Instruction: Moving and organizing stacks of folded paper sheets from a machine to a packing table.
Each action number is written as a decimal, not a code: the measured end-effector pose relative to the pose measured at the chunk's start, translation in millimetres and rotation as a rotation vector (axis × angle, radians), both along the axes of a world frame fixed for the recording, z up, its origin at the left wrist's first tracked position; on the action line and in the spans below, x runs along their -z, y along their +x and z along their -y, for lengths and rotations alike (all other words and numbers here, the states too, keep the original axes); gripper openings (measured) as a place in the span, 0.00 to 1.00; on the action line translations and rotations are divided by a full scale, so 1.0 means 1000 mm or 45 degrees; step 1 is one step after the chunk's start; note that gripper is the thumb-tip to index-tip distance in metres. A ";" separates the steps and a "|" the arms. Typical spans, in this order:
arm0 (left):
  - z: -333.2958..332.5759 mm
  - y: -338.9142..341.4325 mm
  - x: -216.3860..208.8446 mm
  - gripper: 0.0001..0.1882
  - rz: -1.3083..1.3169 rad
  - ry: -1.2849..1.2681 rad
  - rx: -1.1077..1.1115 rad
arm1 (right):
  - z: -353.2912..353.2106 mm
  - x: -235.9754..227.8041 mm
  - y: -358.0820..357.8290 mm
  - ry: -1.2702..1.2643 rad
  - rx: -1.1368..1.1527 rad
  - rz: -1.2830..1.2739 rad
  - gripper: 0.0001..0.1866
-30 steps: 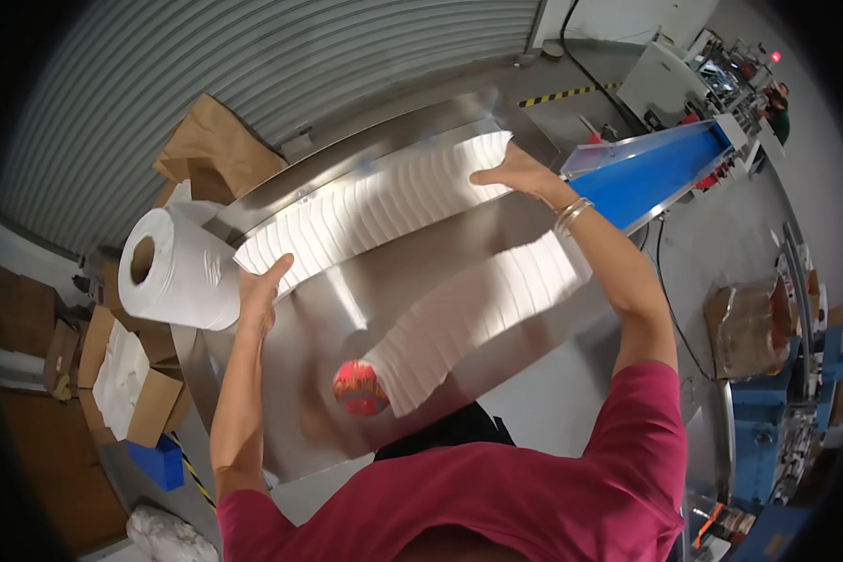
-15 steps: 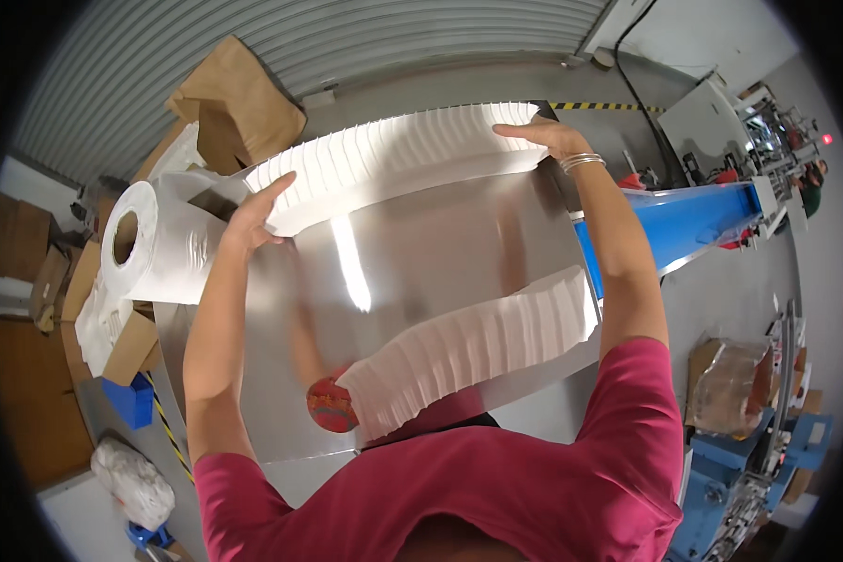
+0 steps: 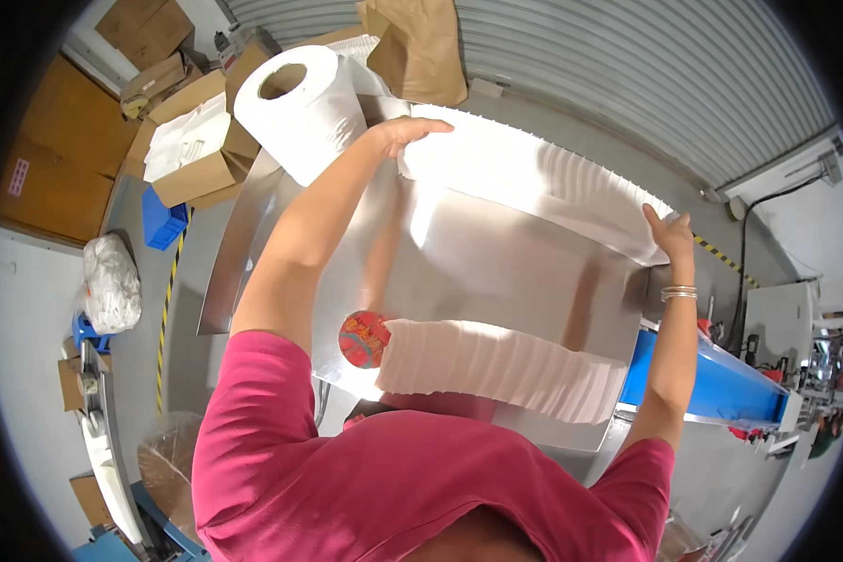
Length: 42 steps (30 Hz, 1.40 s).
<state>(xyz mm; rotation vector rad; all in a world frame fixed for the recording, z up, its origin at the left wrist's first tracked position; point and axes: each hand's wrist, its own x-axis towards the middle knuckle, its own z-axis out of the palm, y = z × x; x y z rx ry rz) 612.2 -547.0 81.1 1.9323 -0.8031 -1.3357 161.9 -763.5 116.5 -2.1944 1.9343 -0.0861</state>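
Head view: left hand [image 3: 408, 134] and right hand [image 3: 674, 239], fingers grasping opposite ends of a white pleated strip [image 3: 525, 169] at the metal surface's [image 3: 496, 248] far side. Left: open cardboard box [image 3: 195, 183] contains white material [image 3: 187, 139]; blue bin [image 3: 163, 219] nearby, contents unclear.

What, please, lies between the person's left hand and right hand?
In the head view, a long, ridged white bundle spans from the left hand to the right hand, one at each end.

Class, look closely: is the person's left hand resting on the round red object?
No, the left hand holds the left end of the far white pleated strip.
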 end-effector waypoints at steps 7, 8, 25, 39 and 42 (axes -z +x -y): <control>-0.032 0.006 -0.023 0.33 -0.869 -0.402 -0.726 | -0.075 -0.031 0.145 -0.782 -1.055 0.623 0.15; -0.037 0.007 -0.020 0.33 -0.864 -0.398 -0.725 | -0.102 -0.031 0.186 -0.718 -1.267 0.726 0.13; -0.152 0.004 0.058 0.10 -0.284 -0.519 -1.187 | -0.174 0.023 0.348 -0.516 -1.779 0.488 0.20; -0.199 0.043 0.026 0.57 0.505 -0.863 -0.891 | -0.164 0.017 0.348 -0.380 -1.787 0.598 0.17; -0.200 0.038 0.036 0.56 0.622 -0.810 -0.865 | -0.167 0.009 0.345 -0.311 -1.771 0.495 0.20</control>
